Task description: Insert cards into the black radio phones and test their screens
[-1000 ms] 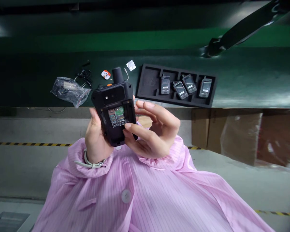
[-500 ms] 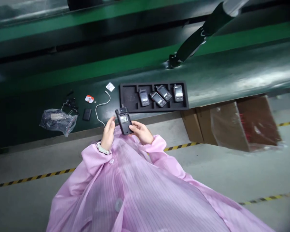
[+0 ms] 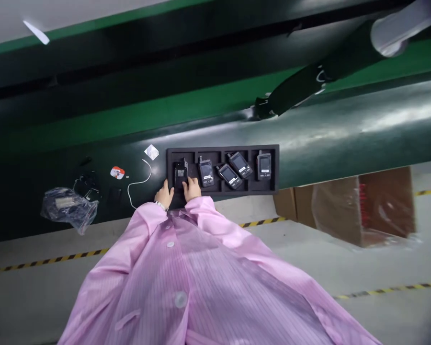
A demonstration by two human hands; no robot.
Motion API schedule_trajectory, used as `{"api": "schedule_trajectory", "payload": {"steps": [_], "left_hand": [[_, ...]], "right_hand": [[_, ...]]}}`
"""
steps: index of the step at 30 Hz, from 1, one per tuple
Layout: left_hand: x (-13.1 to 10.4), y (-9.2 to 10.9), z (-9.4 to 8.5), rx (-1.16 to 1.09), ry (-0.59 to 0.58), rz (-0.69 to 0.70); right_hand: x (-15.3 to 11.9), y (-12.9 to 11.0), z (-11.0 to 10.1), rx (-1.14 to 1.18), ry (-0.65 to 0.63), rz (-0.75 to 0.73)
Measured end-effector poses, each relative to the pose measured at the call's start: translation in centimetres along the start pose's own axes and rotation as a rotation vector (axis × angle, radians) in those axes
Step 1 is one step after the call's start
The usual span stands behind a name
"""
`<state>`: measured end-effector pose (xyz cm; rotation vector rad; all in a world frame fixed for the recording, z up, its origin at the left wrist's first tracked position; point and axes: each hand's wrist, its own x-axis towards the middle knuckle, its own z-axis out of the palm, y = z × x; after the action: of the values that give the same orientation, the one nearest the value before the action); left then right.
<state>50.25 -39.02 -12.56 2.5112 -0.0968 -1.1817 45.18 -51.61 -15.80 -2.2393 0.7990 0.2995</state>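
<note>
A black foam tray (image 3: 222,193) lies along the bench's front edge. In its leftmost compartment is a black handheld radio (image 3: 180,173) with a stubby antenna, its back and pale label facing up. My right hand (image 3: 192,190) grips this radio at its lower right corner, thumb on top; the fingertips are partly hidden. Beside the tray's front left corner, my left hand (image 3: 164,195) holds nothing, thumb and fingers apart. Several more radios, screens up, lie in the other compartments, among them one upright radio (image 3: 206,172) and one at the far right (image 3: 264,166).
To the left are a white cable (image 3: 139,182), an orange-and-white item (image 3: 117,172), a white square packet (image 3: 151,152), a dark flat block (image 3: 115,195) and a clear plastic bag (image 3: 69,206). A black jointed arm (image 3: 296,93) stands behind. An open cardboard box (image 3: 388,201) is right.
The radio has gone from in front of my body into the tray's leftmost compartment. Both hands have moved forward to the tray, and the camera view has shifted.
</note>
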Motion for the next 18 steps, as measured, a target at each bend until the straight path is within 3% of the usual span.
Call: {"api": "schedule_trajectory", "payload": {"steps": [3, 5, 9, 11, 13, 15, 18], "left_hand": [[-0.7, -0.2, 1.1, 0.062, -0.003, -0.032], [-1.5, -0.7, 1.9, 0.084, -0.001, -0.062], [-3.0, -2.3, 3.2, 0.084, 0.033, -0.098], [-3.3, -3.1, 3.9, 0.061, 0.069, -0.099], [-3.1, -3.8, 4.9, 0.029, 0.120, -0.100], [-2.7, -4.4, 6.4, -0.007, 0.198, -0.106], [-2.2, -5.2, 9.3, -0.064, 0.344, -0.110]], "right_hand": [[-2.9, 2.2, 0.7, -0.046, 0.129, -0.085], [-5.1, 4.6, 0.0, -0.058, 0.261, -0.175], [-7.0, 12.3, -4.2, -0.092, 0.765, -0.241], [-5.6, 16.8, -6.7, -0.096, 1.059, -0.255], [-3.1, 21.0, -8.7, -0.101, 1.256, -0.274], [-0.2, 24.4, -9.6, -0.103, 1.356, -0.293], [3.5, 27.9, -9.7, -0.077, 1.403, -0.321]]}}
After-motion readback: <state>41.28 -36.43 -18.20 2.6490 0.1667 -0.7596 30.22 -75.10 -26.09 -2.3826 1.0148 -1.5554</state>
